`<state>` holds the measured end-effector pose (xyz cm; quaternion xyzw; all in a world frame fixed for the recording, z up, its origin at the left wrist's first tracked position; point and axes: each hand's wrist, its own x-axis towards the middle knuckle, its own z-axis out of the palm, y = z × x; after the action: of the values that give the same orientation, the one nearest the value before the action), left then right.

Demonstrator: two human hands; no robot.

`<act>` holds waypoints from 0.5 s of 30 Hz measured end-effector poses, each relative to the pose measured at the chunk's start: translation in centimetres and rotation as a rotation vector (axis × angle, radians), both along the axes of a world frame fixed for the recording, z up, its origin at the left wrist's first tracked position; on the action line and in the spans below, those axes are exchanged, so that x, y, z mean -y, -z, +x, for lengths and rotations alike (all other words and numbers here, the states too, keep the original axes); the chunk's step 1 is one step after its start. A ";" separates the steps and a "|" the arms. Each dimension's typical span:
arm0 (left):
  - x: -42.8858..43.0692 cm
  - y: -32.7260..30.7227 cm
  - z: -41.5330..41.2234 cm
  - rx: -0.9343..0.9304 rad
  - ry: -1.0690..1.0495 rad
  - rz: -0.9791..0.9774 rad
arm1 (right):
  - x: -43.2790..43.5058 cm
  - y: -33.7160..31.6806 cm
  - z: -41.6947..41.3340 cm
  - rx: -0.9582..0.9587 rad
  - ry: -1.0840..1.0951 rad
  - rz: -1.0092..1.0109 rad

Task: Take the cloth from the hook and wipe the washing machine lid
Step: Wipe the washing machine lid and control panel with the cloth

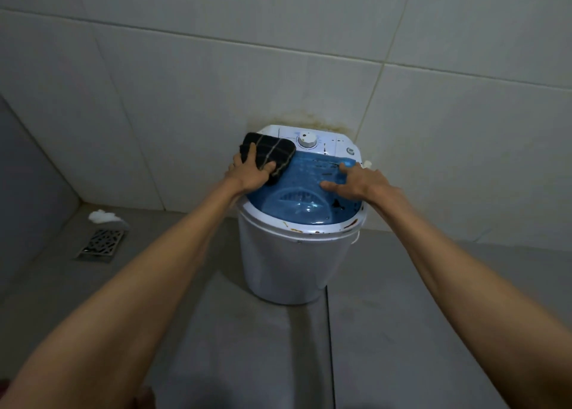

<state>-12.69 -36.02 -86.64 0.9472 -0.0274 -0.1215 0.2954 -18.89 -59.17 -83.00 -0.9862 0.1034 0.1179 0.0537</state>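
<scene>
Left hand [247,173] has the dark cloth [269,154] pinned under its fingers at the lid's far-left corner — the unwiped blue lid [297,198] stretches right and near from there. Right hand [356,181] rests on the lid's right side, fingers spread flat, steadying it.

Home bathroom or wash area: pale tiled wall [185,68], grey tiled floor [247,346] with a metal floor drain [103,242], and a small washing machine [294,254] (stained wall behind it).
</scene>
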 end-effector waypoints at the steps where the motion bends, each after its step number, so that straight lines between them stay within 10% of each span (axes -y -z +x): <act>1: -0.2 0.0 -1.3 0.001 0.001 0.003 | -0.1 -0.1 -0.2 -0.001 0.005 0.007; 15: 5.1 2.0 -14.2 0.477 0.324 0.277 | -0.4 -1.5 -1.9 -0.050 0.025 0.040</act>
<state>-26.87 -41.08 -88.67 0.9635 -0.2297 0.0558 0.1258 -20.82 -58.77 -81.53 -0.9803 0.1145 0.1439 0.0720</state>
